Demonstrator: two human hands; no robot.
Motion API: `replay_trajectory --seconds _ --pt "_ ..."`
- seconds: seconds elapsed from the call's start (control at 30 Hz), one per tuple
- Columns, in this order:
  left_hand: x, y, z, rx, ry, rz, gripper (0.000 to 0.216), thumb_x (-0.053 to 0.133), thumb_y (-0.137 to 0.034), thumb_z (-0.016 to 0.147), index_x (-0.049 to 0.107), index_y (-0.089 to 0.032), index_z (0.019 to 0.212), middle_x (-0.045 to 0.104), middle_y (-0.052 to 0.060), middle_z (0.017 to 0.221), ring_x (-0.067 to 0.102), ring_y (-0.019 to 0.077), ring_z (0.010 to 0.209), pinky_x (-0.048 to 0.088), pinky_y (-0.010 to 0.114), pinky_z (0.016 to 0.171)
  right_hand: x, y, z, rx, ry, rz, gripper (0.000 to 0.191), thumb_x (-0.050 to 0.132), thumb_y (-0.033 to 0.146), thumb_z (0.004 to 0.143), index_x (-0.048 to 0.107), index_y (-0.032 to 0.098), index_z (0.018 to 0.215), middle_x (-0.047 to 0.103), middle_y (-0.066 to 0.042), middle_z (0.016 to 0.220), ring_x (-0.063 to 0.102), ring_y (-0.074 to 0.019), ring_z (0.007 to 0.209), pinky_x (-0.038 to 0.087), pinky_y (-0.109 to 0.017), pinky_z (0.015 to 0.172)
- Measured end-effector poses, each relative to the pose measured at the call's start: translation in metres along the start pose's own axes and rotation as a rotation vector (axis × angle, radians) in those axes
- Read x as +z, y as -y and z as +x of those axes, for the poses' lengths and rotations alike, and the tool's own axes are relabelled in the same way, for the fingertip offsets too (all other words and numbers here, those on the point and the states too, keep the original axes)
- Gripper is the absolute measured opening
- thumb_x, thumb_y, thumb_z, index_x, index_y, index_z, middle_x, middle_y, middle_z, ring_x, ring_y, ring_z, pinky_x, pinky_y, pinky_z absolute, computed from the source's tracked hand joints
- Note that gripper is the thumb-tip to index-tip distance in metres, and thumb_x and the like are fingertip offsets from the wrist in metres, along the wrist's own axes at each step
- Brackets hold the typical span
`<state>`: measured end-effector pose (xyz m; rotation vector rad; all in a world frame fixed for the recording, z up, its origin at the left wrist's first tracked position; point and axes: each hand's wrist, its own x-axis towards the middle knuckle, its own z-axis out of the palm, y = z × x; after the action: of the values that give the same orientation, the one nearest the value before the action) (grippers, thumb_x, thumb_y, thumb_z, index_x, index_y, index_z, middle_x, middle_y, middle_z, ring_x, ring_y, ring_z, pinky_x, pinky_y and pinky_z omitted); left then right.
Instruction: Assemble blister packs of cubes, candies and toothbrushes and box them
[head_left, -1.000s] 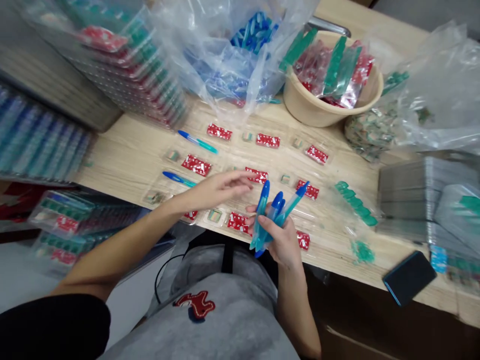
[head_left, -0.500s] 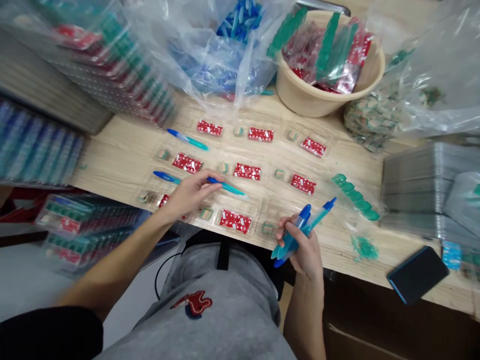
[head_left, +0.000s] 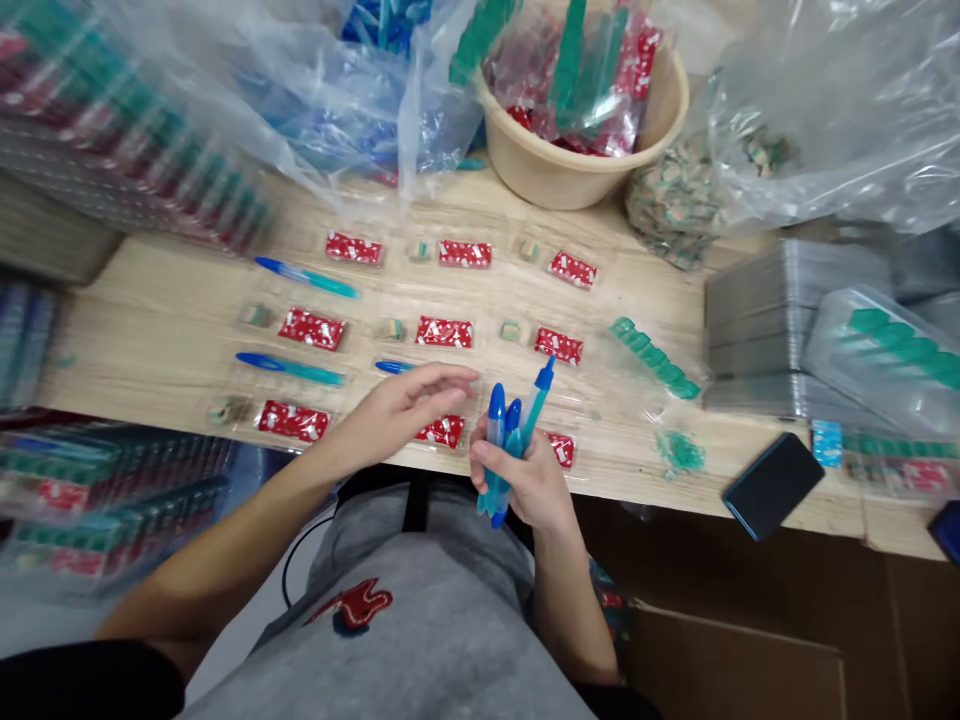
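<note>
My right hand (head_left: pixel 529 478) is closed around a bunch of blue and turquoise pens (head_left: pixel 495 430), held upright above the front edge of the table. My left hand (head_left: pixel 405 408) is empty, fingers stretched out, just left of the bunch. Behind its fingers lies a blue pen (head_left: pixel 393 367), partly hidden. Clear plastic blister trays stand in rows, holding red spotted packets (head_left: pixel 445 332) and small striped blocks (head_left: pixel 391 329). Two more pens lie in trays on the left, an upper pen (head_left: pixel 307 277) and a lower pen (head_left: pixel 290 368).
At the back are a plastic bag (head_left: pixel 300 120) of blue pens and a cream basin (head_left: pixel 577 180) of red packets. A green wavy strip (head_left: pixel 652 357), grey stacked trays (head_left: pixel 750 330) and a phone (head_left: pixel 774 486) lie to the right. Filled packs (head_left: pixel 135 150) are stacked left.
My left hand has let go of a pen, which now lies in a middle-row tray, and has opened close to my right hand. The view has shifted to the right.
</note>
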<state>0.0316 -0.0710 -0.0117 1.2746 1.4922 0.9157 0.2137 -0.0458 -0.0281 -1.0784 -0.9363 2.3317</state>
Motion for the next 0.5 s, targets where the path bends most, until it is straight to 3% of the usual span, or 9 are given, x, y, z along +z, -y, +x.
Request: replay_trajectory --seconds 0.1,0.17,0.33,0.5 --pt "0.014 -0.018 0.010 -0.055 0.191 -0.101 0.023 0.061 -0.039 0.082 0.064 -0.018 0.093 0.066 0.001 0.083 0.061 0.0144 0.073 0.051 0.026 0.066 -0.003 0.000 -0.002 0.011 0.002 -0.052 0.042 0.081 0.048 0.066 0.058 0.015 0.077 0.058 0.004 0.052 0.053 -0.0065 0.042 0.046 -0.016 0.042" --pt "0.016 -0.019 0.014 -0.075 0.238 -0.138 0.020 0.062 -0.037 0.080 0.062 -0.018 0.085 0.062 -0.001 0.075 0.058 0.0122 0.066 0.048 0.024 0.060 -0.010 -0.001 -0.007 0.018 -0.013 -0.050 0.043 0.080 0.048 0.067 0.057 0.015 0.084 0.060 0.003 0.055 0.055 -0.0071 0.044 0.047 -0.017 0.042" --pt "0.006 -0.004 0.009 -0.140 0.097 -0.245 0.022 0.067 -0.035 0.077 0.059 -0.019 0.089 0.064 -0.001 0.071 0.063 0.0130 0.064 0.052 0.024 0.061 -0.045 -0.006 -0.034 0.040 -0.109 0.014 0.045 0.081 0.043 0.068 0.054 0.017 0.092 0.063 0.003 0.063 0.053 -0.0065 0.041 0.036 -0.015 0.035" --pt "0.020 0.007 0.012 -0.081 -0.002 -0.153 0.017 0.066 -0.033 0.079 0.062 -0.019 0.088 0.070 0.004 0.092 0.068 0.0166 0.083 0.055 0.028 0.076 -0.076 -0.007 -0.060 0.022 -0.335 0.049 0.046 0.083 0.041 0.064 0.053 0.017 0.090 0.058 0.006 0.058 0.048 -0.0049 0.038 0.031 -0.014 0.035"
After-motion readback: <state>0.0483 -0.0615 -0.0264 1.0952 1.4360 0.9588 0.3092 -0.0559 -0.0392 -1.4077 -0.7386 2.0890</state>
